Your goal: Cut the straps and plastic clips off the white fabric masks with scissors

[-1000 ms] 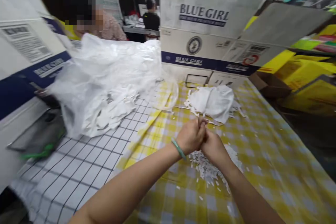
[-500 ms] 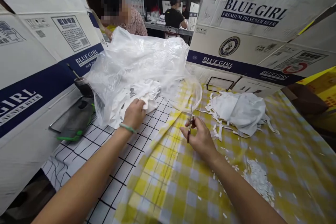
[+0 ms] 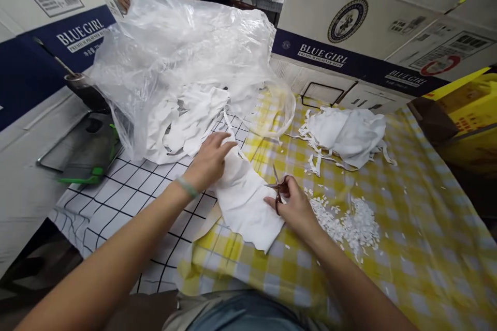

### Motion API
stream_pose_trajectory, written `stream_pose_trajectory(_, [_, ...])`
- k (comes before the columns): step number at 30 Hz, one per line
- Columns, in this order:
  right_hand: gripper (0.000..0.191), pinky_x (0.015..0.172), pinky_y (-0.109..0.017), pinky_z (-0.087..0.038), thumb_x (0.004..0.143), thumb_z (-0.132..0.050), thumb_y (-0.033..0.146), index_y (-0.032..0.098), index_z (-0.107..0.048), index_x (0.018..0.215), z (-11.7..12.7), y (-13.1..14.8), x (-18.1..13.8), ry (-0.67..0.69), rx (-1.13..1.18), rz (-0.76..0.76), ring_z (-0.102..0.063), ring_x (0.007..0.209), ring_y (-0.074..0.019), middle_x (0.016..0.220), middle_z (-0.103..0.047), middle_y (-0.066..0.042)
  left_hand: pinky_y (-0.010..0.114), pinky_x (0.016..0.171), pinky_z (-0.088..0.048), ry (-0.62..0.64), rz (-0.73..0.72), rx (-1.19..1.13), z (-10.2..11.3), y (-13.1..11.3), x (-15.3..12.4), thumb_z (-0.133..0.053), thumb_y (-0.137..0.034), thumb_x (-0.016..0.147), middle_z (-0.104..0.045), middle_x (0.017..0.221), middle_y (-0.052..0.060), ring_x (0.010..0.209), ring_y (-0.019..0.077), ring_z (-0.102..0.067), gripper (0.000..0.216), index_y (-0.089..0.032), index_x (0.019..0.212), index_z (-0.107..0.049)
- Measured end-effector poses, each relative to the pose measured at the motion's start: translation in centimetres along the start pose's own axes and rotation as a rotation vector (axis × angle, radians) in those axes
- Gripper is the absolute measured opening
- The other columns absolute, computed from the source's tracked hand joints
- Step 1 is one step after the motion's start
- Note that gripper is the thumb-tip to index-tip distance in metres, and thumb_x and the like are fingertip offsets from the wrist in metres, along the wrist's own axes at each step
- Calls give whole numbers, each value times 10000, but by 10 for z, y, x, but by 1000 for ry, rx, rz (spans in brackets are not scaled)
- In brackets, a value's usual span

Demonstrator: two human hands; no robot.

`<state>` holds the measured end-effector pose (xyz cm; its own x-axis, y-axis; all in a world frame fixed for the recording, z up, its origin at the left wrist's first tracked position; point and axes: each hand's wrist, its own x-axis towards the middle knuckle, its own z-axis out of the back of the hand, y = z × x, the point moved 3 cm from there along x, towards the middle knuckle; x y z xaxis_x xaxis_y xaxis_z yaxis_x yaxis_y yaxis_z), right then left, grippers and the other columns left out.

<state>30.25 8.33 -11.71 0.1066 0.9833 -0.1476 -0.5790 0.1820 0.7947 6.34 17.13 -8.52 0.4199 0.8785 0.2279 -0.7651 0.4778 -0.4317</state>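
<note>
My left hand (image 3: pixel 209 159) grips the upper end of a white fabric piece (image 3: pixel 248 207) that lies across the table's near middle. A green bracelet sits on that wrist. My right hand (image 3: pixel 293 207) is closed round small scissors (image 3: pixel 276 186), their blades pointing up beside the fabric's right edge. Behind my left hand a clear plastic bag (image 3: pixel 174 46) spills more white fabric pieces (image 3: pixel 186 124). A heap of small white snippets (image 3: pixel 349 220) lies just right of my right hand.
A pile of trimmed white fabric (image 3: pixel 345 132) lies at the back right on the yellow checked cloth (image 3: pixel 407 248). "Blue Girl" cardboard boxes (image 3: pixel 349 20) wall the back and left. A dark flat device (image 3: pixel 81 150) lies at the left. Other people work beyond.
My hands parted from being together over the snippets. My left hand reached into the bag and drew a white fabric piece out onto the table. My right hand keeps the scissors.
</note>
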Motion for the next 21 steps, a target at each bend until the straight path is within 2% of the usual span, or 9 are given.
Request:
stream_pose_trajectory(2, [374, 826, -410, -484, 665, -741, 334, 236, -473, 907, -3, 3, -3, -43, -31, 7, -600, 866, -234, 934, -649, -49, 557, 1127, -324, 132, -88, 25, -15, 3, 41, -469, 47, 721, -530, 1365, 166, 1367, 349, -370, 443, -144, 1080, -645])
stream_pose_trajectory(5, [364, 836, -413, -482, 681, -728, 343, 240, -472, 917, -4, 2, -2, -64, 23, -28, -605, 889, -237, 978, -661, -59, 492, 1084, -379, 318, -211, 56, -28, 0, 77, -589, -34, 700, -657, 1121, 119, 1205, 323, -510, 180, -159, 810, -659])
stream_pose_trajectory(7, [373, 850, -409, -482, 689, -731, 368, 244, -476, 931, -4, 3, 4, -56, 99, -35, -612, 911, -233, 1008, -672, -60, 420, 993, -444, 398, -260, 76, -29, -1, 83, -581, -81, 743, -669, 965, 106, 1037, 271, -583, 87, -156, 743, -625])
stream_pose_trajectory(9, [391, 867, -402, -479, 684, -739, 381, 247, -484, 949, -6, 9, 13, -44, 200, -6, -615, 922, -224, 1028, -677, -57, 340, 854, -488, 453, -280, 91, -28, 0, 79, -545, -88, 776, -656, 899, 92, 881, 215, -606, 94, -151, 784, -615])
stream_pose_trajectory(12, [412, 854, -385, -487, 656, -755, 417, 239, -506, 932, -16, 24, 34, -15, 346, 44, -606, 879, -202, 1016, -674, -52, 274, 677, -472, 511, -272, 115, -28, 4, 73, -574, -66, 740, -638, 835, 47, 713, 157, -579, 113, -148, 814, -600])
stream_pose_trajectory(14, [421, 817, -365, -502, 641, -758, 447, 232, -506, 900, -25, 33, 46, 4, 402, 66, -599, 830, -184, 994, -670, -49, 260, 630, -447, 516, -265, 132, -26, 2, 72, -594, -41, 695, -606, 744, 18, 651, 143, -545, 120, -154, 723, -569])
stream_pose_trajectory(16, [426, 788, -347, -513, 639, -755, 460, 230, -498, 889, -31, 40, 54, 2, 429, 86, -600, 807, -173, 981, -667, -47, 264, 645, -438, 469, -270, 140, -18, -4, 72, -585, -28, 677, -579, 717, 20, 662, 150, -530, 158, -167, 646, -518])
stream_pose_trajectory(19, [419, 820, -345, -512, 646, -759, 434, 229, -513, 916, -34, 47, 56, -23, 454, 120, -607, 847, -175, 1011, -672, -47, 281, 671, -420, 319, -276, 136, 6, -25, 61, -531, -38, 725, -561, 791, 49, 708, 163, -507, 144, -175, 701, -496])
stream_pose_trajectory(21, [377, 858, -338, -501, 657, -762, 395, 226, -544, 915, -32, 52, 51, -9, 470, 176, -610, 879, -175, 1003, -675, -34, 284, 636, -390, 222, -273, 130, 24, -43, 38, -479, -63, 784, -534, 797, 47, 679, 157, -467, 117, -177, 762, -487])
